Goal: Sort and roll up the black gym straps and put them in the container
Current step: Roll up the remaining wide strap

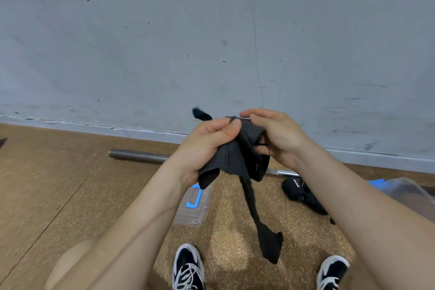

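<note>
Seemingly, rolling is only beginning: above the grey steel bar (138,156), the left hand (207,146) and right hand (275,136) are both gripping the bunched black fabric gym strap (237,155), its tail dangling. Next, it is needing straightening, then tight winding. The clear plastic container (404,192) is waiting right of the bar; the wall is crowding just beyond.

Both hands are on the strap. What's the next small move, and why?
Probably roll up the hanging tail next: the left hand and right hand grip the bunched top of the black strap, and that tail dangles unrolled toward the floor.
</note>
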The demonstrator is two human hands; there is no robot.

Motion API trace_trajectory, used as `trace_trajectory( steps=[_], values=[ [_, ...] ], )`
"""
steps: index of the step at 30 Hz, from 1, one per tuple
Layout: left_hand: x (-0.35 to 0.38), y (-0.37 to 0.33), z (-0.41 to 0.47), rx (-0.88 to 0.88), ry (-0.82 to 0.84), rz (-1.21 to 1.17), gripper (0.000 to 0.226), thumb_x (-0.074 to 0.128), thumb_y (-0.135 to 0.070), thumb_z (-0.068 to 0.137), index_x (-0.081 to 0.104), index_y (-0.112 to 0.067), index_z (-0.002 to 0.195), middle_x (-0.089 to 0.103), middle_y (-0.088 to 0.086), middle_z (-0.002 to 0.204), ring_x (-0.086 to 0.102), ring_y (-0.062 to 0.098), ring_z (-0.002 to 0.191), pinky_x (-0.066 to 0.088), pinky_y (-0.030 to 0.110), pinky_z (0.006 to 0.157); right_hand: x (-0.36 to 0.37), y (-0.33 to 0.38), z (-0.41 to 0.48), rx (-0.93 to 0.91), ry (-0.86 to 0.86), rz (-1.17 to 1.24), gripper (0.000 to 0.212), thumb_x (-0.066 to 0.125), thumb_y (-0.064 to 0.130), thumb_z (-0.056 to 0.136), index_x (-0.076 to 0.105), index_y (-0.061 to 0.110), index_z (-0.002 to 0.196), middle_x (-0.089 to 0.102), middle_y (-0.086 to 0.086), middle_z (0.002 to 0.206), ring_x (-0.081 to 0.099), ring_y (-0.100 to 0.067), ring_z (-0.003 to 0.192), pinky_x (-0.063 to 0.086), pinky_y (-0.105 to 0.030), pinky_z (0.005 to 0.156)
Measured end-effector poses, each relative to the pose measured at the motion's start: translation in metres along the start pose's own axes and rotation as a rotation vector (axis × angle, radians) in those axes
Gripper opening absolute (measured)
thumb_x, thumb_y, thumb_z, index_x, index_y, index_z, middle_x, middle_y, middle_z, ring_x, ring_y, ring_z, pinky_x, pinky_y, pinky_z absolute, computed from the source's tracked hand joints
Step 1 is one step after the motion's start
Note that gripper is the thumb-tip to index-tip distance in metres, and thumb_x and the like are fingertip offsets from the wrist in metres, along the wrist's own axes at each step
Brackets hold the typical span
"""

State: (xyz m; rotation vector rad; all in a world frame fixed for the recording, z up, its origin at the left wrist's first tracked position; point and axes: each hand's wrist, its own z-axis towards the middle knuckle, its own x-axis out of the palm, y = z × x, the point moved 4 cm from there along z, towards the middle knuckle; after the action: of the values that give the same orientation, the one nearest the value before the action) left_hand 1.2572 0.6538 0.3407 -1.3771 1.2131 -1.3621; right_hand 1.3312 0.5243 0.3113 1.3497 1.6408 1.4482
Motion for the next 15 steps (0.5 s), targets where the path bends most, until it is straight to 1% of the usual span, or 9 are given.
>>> trace_trajectory(
  steps=[2,3,5,7,9,10,12,13,15],
  values=[
    [-0.009,-0.014,-0.005,0.109,-0.004,-0.108,0.026,0.053,-0.019,0.085,0.077,-0.012,0.075,0.074,0.005,0.076,0.070,0.012,0.067,0.058,0.023,0.063,-0.015,-0.005,0.007,0.002,-0.205,-0.066,0.022,0.054,0.013,0.100,0.070,0.020,0.087,0.065,-0.005,0.097,0.061,-0.017,0.079,0.049,-0.020,0.044],
    [-0.017,-0.021,-0.007,0.161,-0.024,-0.155,0.024,0.056,-0.021,0.086,0.076,-0.013,0.076,0.073,0.005,0.077,0.070,0.012,0.068,0.058,0.023,0.065,-0.022,-0.006,0.010,-0.003,-0.266,-0.127,0.020,0.057,0.014,0.099,0.069,0.019,0.084,0.064,-0.007,0.098,0.060,-0.019,0.080,0.047,-0.019,0.041],
    [-0.037,-0.032,-0.008,0.210,-0.051,-0.208,0.022,0.069,-0.031,0.085,0.074,-0.012,0.095,0.074,0.008,0.093,0.071,0.017,0.083,0.058,0.029,0.078,-0.034,-0.007,0.012,0.007,-0.326,-0.202,0.013,0.062,0.017,0.095,0.068,0.015,0.084,0.062,-0.009,0.095,0.058,-0.019,0.077,0.045,-0.018,0.039],
    [-0.052,-0.039,-0.009,0.218,-0.046,-0.213,0.047,0.083,-0.041,0.071,0.072,-0.012,0.106,0.073,0.009,0.103,0.070,0.020,0.093,0.057,0.032,0.084,-0.038,-0.007,0.012,0.071,-0.340,-0.090,0.011,0.062,0.024,0.095,0.064,0.015,0.089,0.062,-0.007,0.091,0.061,-0.019,0.074,0.045,-0.021,0.042],
    [-0.061,-0.042,-0.012,0.194,-0.031,-0.146,0.052,0.089,-0.049,0.058,0.076,-0.016,0.096,0.074,0.005,0.094,0.070,0.015,0.084,0.058,0.027,0.076,-0.037,-0.004,0.009,0.128,-0.250,0.164,0.018,0.060,0.034,0.097,0.061,0.016,0.099,0.070,-0.004,0.088,0.069,-0.021,0.074,0.046,-0.024,0.049],
    [-0.061,-0.043,-0.015,0.171,-0.023,-0.063,0.044,0.089,-0.049,0.056,0.078,-0.019,0.086,0.074,0.002,0.084,0.069,0.011,0.074,0.057,0.023,0.069,-0.036,-0.001,0.008,0.123,-0.166,0.276,0.025,0.061,0.039,0.096,0.061,0.016,0.104,0.073,-0.003,0.087,0.071,-0.020,0.074,0.046,-0.024,0.052],
    [-0.051,-0.044,-0.023,0.119,0.008,0.142,0.020,0.077,-0.042,0.066,0.077,-0.022,0.066,0.070,-0.005,0.065,0.063,0.003,0.057,0.051,0.016,0.055,-0.032,0.009,0.005,0.083,-0.002,0.374,0.039,0.066,0.048,0.087,0.064,0.017,0.110,0.073,0.000,0.085,0.068,-0.014,0.069,0.045,-0.024,0.057],
    [-0.046,-0.040,-0.023,0.083,0.047,0.242,0.019,0.068,-0.035,0.072,0.077,-0.022,0.062,0.068,-0.006,0.061,0.061,0.002,0.054,0.048,0.015,0.052,-0.029,0.013,0.002,0.054,0.055,0.375,0.041,0.070,0.045,0.082,0.065,0.017,0.112,0.071,0.001,0.085,0.066,-0.012,0.068,0.046,-0.025,0.062],
    [-0.037,-0.032,-0.024,-0.014,0.143,0.384,0.022,0.062,-0.023,0.080,0.077,-0.019,0.064,0.069,-0.005,0.062,0.062,0.002,0.055,0.048,0.014,0.053,-0.024,0.016,0.002,0.002,0.110,0.322,0.042,0.074,0.025,0.078,0.065,0.019,0.119,0.069,0.001,0.091,0.066,-0.013,0.076,0.050,-0.029,0.070]
  ],
)
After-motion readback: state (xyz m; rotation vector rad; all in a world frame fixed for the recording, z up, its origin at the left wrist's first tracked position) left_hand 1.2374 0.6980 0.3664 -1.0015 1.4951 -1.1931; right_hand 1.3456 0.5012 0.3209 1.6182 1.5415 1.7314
